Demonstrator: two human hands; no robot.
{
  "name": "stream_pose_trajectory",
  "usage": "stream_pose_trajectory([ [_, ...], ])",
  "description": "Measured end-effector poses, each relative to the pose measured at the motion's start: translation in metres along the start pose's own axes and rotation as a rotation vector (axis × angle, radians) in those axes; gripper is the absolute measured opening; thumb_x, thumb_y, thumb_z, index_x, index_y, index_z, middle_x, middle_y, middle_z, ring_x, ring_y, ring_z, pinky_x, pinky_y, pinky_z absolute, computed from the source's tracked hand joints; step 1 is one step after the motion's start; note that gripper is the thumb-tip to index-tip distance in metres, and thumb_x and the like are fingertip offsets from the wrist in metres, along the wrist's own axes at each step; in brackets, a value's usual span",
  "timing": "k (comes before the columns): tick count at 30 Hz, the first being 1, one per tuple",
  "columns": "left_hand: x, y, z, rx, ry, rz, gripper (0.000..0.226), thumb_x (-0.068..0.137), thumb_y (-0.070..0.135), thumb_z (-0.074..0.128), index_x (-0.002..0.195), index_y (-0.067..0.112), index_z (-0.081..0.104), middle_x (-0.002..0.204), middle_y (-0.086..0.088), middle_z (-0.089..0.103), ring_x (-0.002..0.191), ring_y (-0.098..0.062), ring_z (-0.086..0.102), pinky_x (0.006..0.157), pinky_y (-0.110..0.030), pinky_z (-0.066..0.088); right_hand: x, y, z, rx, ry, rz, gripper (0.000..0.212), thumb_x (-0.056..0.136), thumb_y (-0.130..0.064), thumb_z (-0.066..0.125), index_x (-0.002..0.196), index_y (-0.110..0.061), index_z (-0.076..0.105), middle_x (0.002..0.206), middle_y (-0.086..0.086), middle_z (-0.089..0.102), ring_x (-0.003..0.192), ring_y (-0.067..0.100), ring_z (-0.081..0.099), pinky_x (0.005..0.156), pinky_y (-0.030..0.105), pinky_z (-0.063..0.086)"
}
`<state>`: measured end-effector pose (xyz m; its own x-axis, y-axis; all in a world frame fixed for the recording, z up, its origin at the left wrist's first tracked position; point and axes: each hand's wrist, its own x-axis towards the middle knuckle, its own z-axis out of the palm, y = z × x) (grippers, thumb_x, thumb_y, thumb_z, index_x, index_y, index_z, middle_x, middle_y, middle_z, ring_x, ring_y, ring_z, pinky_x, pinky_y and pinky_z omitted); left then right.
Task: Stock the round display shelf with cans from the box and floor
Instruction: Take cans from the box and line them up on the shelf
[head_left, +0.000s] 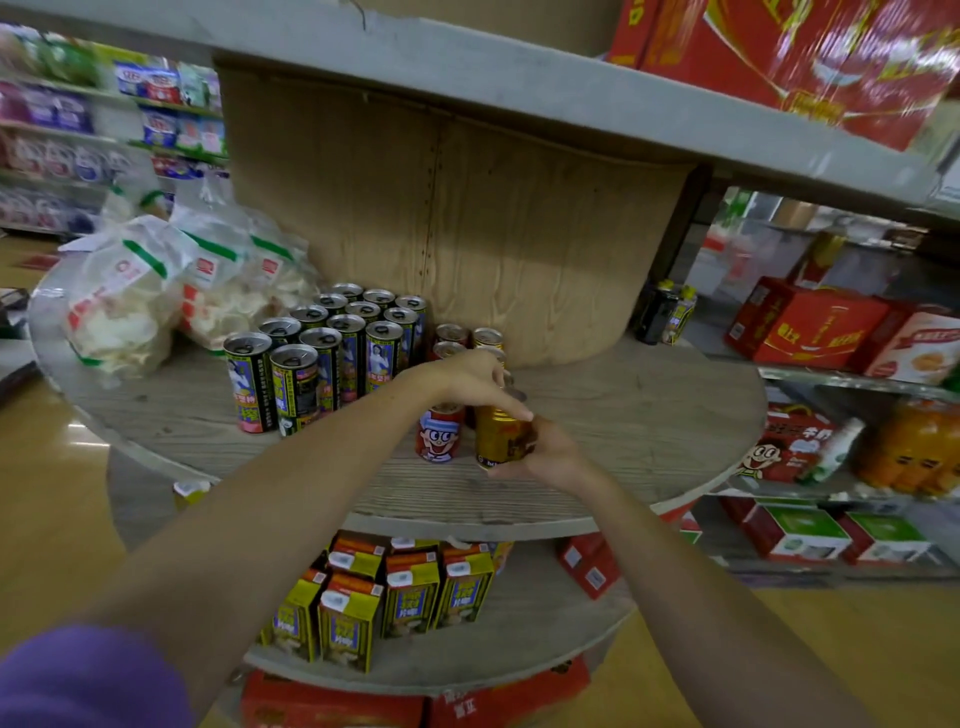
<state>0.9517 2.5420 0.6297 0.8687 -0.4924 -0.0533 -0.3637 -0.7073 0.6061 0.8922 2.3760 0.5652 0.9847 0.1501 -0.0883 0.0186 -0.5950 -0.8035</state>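
A gold can (501, 435) stands on the round wooden shelf (649, 415), near its front. My right hand (545, 453) grips its lower side. My left hand (475, 382) reaches over from the left, fingers curled on the can's top. Beside it on the left stands a red can with a cartoon face (439, 432). Behind my left hand a short row of red and gold cans (467, 338) runs back toward the shelf's wooden core. A block of several black-and-yellow cans (332, 353) stands further left.
Clear bags of white crisps (171, 291) lie on the shelf's left part. The tier below holds yellow drink cartons (384, 597) and red boxes. The upper tier (467, 67) overhangs closely. Store shelves with red boxes (821, 327) stand at right.
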Motion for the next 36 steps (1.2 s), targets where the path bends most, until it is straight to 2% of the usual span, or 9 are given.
stream_pose_trajectory([
  [3,0.004,0.002,0.007,0.048,0.081,0.042,0.06,0.058,0.063,0.083,0.069,0.009,0.06,0.058,-0.001,0.046,0.056,-0.013,0.046,0.054,-0.031,0.032,0.002,0.001,0.003,0.008,-0.009,0.048,0.073,0.065,-0.015,0.09,0.127,-0.023,0.053,0.113,-0.008,0.062,0.109,0.011,0.058,0.093,0.026,0.045],
  [6,0.008,0.001,0.011,0.07,0.088,0.084,0.059,0.058,0.062,0.084,0.06,0.013,0.051,0.056,-0.002,0.038,0.054,-0.016,0.041,0.053,-0.034,0.03,-0.001,0.001,0.002,0.053,0.003,0.046,0.063,0.068,-0.015,0.088,0.121,-0.022,0.053,0.104,-0.012,0.062,0.094,0.003,0.059,0.076,0.016,0.045],
  [10,0.011,0.001,0.013,0.139,0.033,0.087,0.067,0.056,0.062,0.085,0.087,0.006,0.064,0.081,-0.003,0.059,0.077,-0.023,0.06,0.067,-0.038,0.051,0.002,0.01,0.004,-0.042,0.151,0.076,0.059,0.062,-0.031,0.091,0.11,-0.02,0.057,0.096,-0.01,0.064,0.093,0.012,0.062,0.067,0.021,0.047],
  [13,0.016,-0.002,0.018,0.22,0.018,0.142,0.069,0.058,0.058,0.086,0.104,0.011,0.065,0.102,-0.002,0.063,0.093,-0.019,0.06,0.082,-0.037,0.054,0.009,0.013,0.016,-0.159,0.201,0.126,0.068,0.058,-0.047,0.09,0.11,-0.016,0.058,0.102,-0.002,0.067,0.098,0.017,0.062,0.07,0.027,0.047],
  [17,0.017,-0.012,0.021,0.314,-0.008,0.163,0.064,0.056,0.061,0.086,0.097,0.018,0.061,0.104,0.001,0.05,0.093,-0.017,0.051,0.077,-0.033,0.05,0.01,0.013,0.027,-0.165,0.16,0.156,0.062,0.065,-0.04,0.089,0.113,-0.014,0.059,0.102,-0.002,0.066,0.095,0.016,0.061,0.075,0.028,0.047],
  [23,0.014,-0.016,0.017,0.251,-0.027,0.228,0.067,0.06,0.039,0.091,0.115,0.013,0.064,0.095,0.005,0.049,0.08,-0.01,0.049,0.061,-0.02,0.038,0.013,0.019,0.031,-0.04,0.155,0.185,0.054,0.065,-0.026,0.092,0.105,-0.014,0.057,0.086,0.005,0.071,0.049,0.012,0.065,0.046,0.024,0.053],
  [31,0.02,-0.029,0.011,0.196,0.039,0.177,0.038,0.06,0.019,0.093,0.087,0.013,0.068,0.071,0.007,0.058,0.07,-0.013,0.057,0.068,-0.035,0.051,0.032,0.021,0.038,-0.033,0.195,0.222,0.029,0.085,-0.019,0.076,0.105,-0.011,0.057,0.07,0.003,0.067,0.038,0.004,0.059,0.045,0.022,0.052],
  [34,0.021,-0.026,0.013,0.2,0.051,0.174,0.034,0.063,0.016,0.091,0.086,0.011,0.067,0.071,0.007,0.057,0.072,-0.013,0.057,0.069,-0.033,0.05,0.038,0.021,0.035,-0.103,0.197,0.242,0.03,0.086,-0.016,0.073,0.113,-0.011,0.06,0.083,0.005,0.069,0.039,0.003,0.058,0.046,0.016,0.049],
  [36,0.019,-0.019,0.014,0.217,0.036,0.174,0.032,0.064,0.011,0.089,0.086,0.007,0.066,0.071,0.007,0.055,0.07,-0.011,0.054,0.068,-0.032,0.048,0.041,0.02,0.036,-0.129,0.198,0.251,0.034,0.085,-0.013,0.074,0.116,-0.012,0.059,0.097,0.008,0.07,0.054,0.012,0.064,0.06,0.026,0.057],
])
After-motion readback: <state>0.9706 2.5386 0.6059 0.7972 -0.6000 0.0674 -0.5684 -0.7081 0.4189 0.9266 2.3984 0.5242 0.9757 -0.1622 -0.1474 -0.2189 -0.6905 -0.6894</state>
